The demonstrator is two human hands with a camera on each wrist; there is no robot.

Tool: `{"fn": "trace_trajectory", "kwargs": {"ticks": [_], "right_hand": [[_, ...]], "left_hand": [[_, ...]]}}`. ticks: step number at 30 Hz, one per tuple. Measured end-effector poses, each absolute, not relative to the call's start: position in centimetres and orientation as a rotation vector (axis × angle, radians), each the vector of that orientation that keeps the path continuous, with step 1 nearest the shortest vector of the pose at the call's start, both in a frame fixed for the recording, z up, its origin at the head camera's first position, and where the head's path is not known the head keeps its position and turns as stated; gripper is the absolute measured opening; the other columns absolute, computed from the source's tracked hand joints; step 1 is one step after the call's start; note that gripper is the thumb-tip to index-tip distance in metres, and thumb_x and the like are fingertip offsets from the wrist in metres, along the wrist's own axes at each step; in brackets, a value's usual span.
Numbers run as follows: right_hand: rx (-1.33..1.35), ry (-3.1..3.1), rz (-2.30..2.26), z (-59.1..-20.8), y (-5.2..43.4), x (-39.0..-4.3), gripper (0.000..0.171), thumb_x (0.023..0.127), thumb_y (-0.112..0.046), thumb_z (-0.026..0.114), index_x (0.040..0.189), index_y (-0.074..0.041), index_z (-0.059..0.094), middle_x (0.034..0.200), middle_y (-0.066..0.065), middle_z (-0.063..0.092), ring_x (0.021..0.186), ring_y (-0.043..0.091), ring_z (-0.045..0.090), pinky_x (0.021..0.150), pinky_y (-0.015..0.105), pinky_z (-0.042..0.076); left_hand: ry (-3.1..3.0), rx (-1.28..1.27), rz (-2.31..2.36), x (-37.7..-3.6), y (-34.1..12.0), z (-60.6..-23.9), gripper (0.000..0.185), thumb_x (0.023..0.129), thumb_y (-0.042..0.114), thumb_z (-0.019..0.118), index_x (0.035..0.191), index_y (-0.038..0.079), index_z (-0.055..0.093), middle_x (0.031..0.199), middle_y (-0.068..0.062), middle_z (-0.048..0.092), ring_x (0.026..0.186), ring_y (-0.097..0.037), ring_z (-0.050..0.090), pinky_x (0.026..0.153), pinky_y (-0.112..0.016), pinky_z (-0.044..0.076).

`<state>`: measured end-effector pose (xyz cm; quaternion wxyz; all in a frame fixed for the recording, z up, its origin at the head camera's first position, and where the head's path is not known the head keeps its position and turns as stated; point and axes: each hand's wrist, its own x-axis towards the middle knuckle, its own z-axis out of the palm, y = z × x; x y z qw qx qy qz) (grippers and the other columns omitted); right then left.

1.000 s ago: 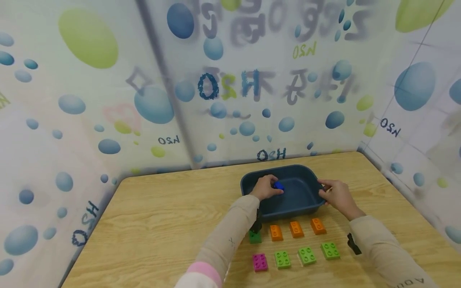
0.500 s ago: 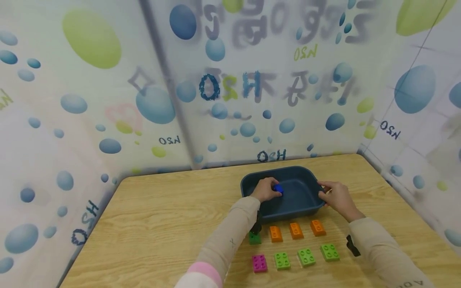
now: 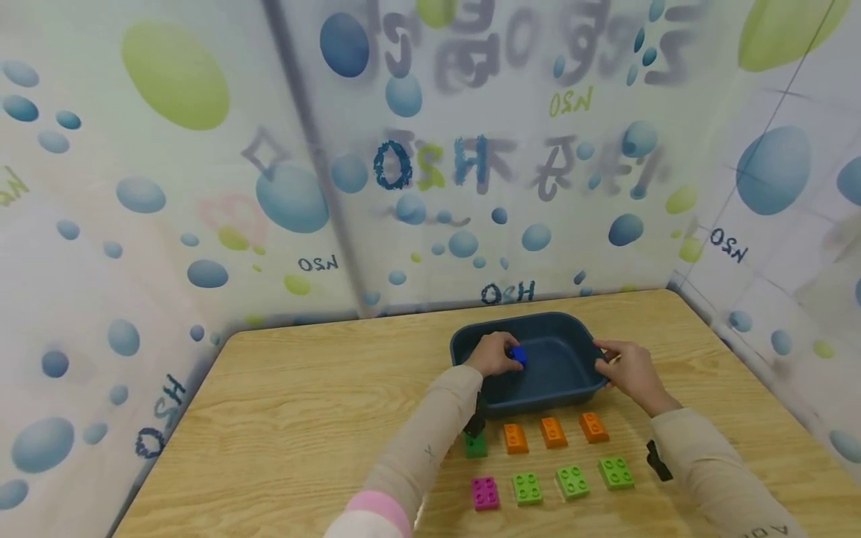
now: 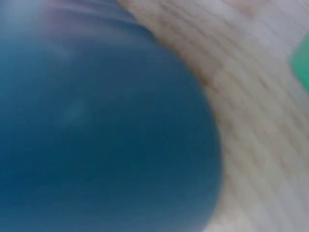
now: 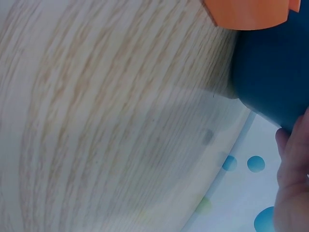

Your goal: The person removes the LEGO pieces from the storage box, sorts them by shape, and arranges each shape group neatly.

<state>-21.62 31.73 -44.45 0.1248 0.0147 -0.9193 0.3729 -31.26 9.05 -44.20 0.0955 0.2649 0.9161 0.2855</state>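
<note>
A dark blue tub (image 3: 558, 366) stands toward the back right of the table. Inside it, my left hand (image 3: 492, 354) pinches a small blue building block (image 3: 519, 356) between thumb and fingers. At the tub's right end, my right hand (image 3: 629, 370) grips the rim, thumb and fingers on either side of the wall. Only the tub's blurred outside wall (image 4: 111, 130) fills the left wrist view, so the left hand and block are hidden there. In the right wrist view, fingers of the right hand (image 5: 294, 169) lie against the tub's end.
In front of the tub runs a row of orange blocks (image 3: 553, 432) with a dark green block (image 3: 474, 444) at its left. Nearer lies a magenta block (image 3: 485, 493) beside light green blocks (image 3: 572, 482). A patterned wall covering (image 3: 430, 246) rises behind the wooden table (image 3: 289, 418).
My left hand, still pinching the blue block, shifts very slightly to the left in the tub, and the block turns a little. The right hand keeps its grip on the rim.
</note>
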Motion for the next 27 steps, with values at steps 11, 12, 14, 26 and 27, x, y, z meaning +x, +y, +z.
{"fn": "trace_trajectory", "kwargs": {"ticks": [11, 12, 14, 26, 27], "right_hand": [[0.052, -2.673, 1.062, -44.2, 31.8, -21.5, 0.039, 0.077, 0.003, 0.052, 0.114, 0.013, 0.052, 0.073, 0.016, 0.061, 0.043, 0.023, 0.055, 0.037, 0.026, 0.041], [0.054, -2.672, 1.061, -44.2, 31.8, -21.5, 0.038, 0.077, 0.003, 0.052, 0.114, 0.013, 0.052, 0.073, 0.016, 0.061, 0.043, 0.023, 0.055, 0.037, 0.026, 0.042], [0.054, -2.672, 1.063, -44.2, 31.8, -21.4, 0.038, 0.077, 0.003, 0.053, 0.114, 0.013, 0.052, 0.073, 0.016, 0.061, 0.043, 0.024, 0.055, 0.038, 0.026, 0.042], [0.057, -2.697, 1.064, -44.1, 31.5, -21.3, 0.038, 0.078, 0.003, 0.053, 0.115, 0.013, 0.051, 0.073, 0.015, 0.06, 0.043, 0.022, 0.055, 0.039, 0.026, 0.042], [0.056, -2.698, 1.063, -44.1, 31.5, -21.3, 0.039, 0.078, 0.003, 0.053, 0.115, 0.013, 0.051, 0.073, 0.014, 0.06, 0.043, 0.022, 0.055, 0.039, 0.026, 0.042]], "left_hand": [[2.602, 0.913, 0.939, -30.8, 7.4, -41.1, 0.038, 0.077, 0.018, 0.07, 0.111, 0.007, 0.057, 0.102, -0.007, 0.06, 0.088, -0.014, 0.056, 0.075, -0.022, 0.045], [2.588, 0.924, 0.949, -30.7, 7.2, -40.8, 0.038, 0.077, 0.017, 0.069, 0.112, 0.007, 0.057, 0.103, -0.007, 0.06, 0.089, -0.015, 0.056, 0.075, -0.023, 0.045], [2.562, 0.943, 0.974, -30.5, 6.6, -40.3, 0.038, 0.078, 0.017, 0.069, 0.113, 0.008, 0.056, 0.104, -0.007, 0.059, 0.09, -0.015, 0.056, 0.076, -0.024, 0.045], [2.455, 1.155, 0.998, -28.1, 2.4, -38.4, 0.039, 0.078, 0.018, 0.068, 0.113, 0.007, 0.055, 0.105, -0.004, 0.058, 0.092, -0.012, 0.055, 0.081, -0.025, 0.045], [2.448, 1.168, 0.994, -27.8, 2.0, -38.2, 0.038, 0.078, 0.018, 0.068, 0.113, 0.008, 0.056, 0.105, -0.004, 0.058, 0.092, -0.011, 0.055, 0.082, -0.025, 0.044]]}}
